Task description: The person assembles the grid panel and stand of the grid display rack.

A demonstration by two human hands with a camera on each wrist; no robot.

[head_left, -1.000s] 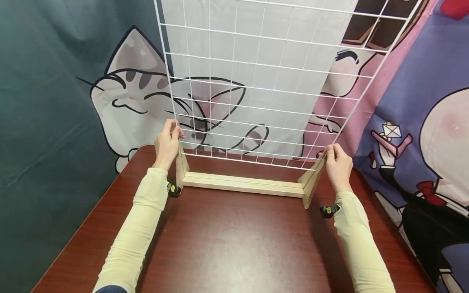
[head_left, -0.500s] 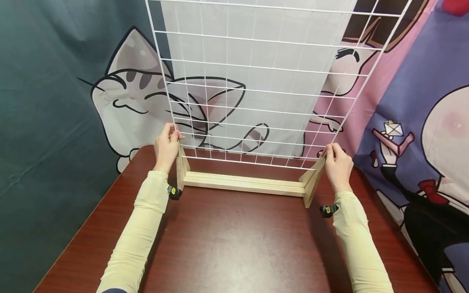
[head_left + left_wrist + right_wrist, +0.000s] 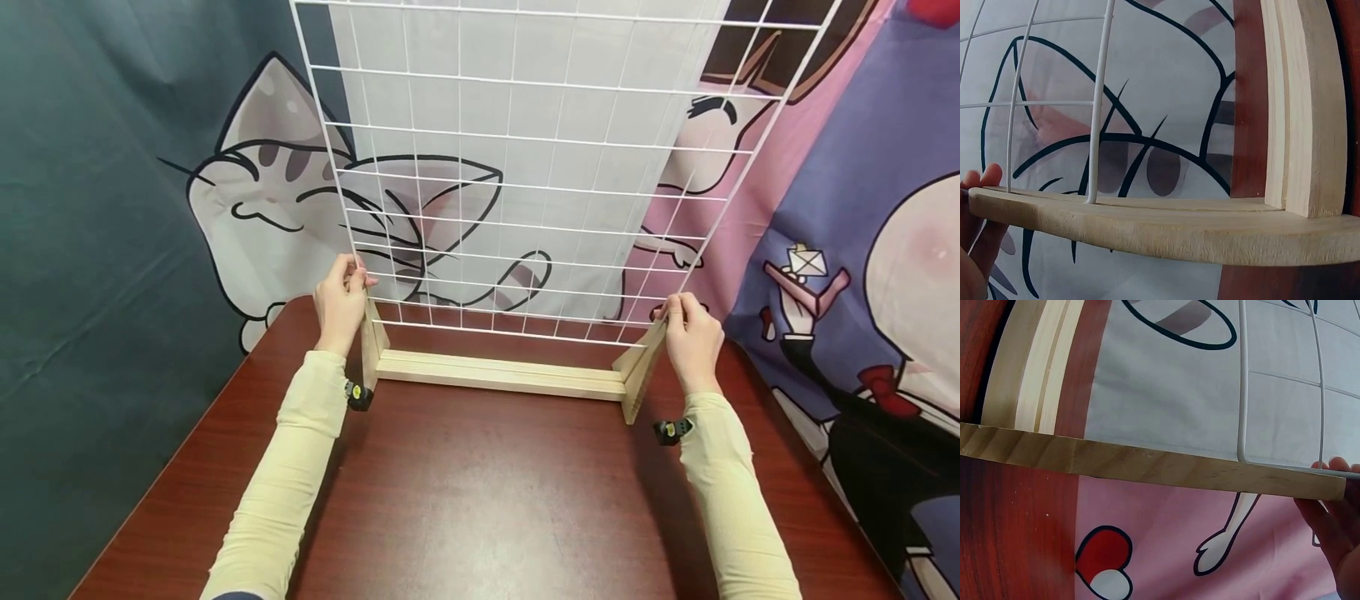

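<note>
A white wire grid panel (image 3: pixel 513 81) rises above a pale wooden stand. The stand has a grooved crossbar (image 3: pixel 498 373) between a left side board (image 3: pixel 372 342) and a right side board (image 3: pixel 636 379). At the upper tip of the left board, my left hand (image 3: pixel 341 304) pinches the wood beside the grid's edge wire. My right hand (image 3: pixel 692 337) pinches the right board's tip in the same way. Both wrist views show the grid's lower corner meeting a side board, with fingers at the board's end. The grid's bottom wire sits above the crossbar, apart from it.
The stand rests on a dark reddish-brown table (image 3: pixel 480 492). Behind it hangs a printed cloth (image 3: pixel 262 200) with cartoon cats, close to the table's far edge. A small black wrist device (image 3: pixel 358 395) sits by the left sleeve, another wrist device (image 3: pixel 672 431) by the right.
The grid's upper part has shifted slightly left, and its lower left corner has dropped a little with my left hand. My right hand and the stand have hardly moved.
</note>
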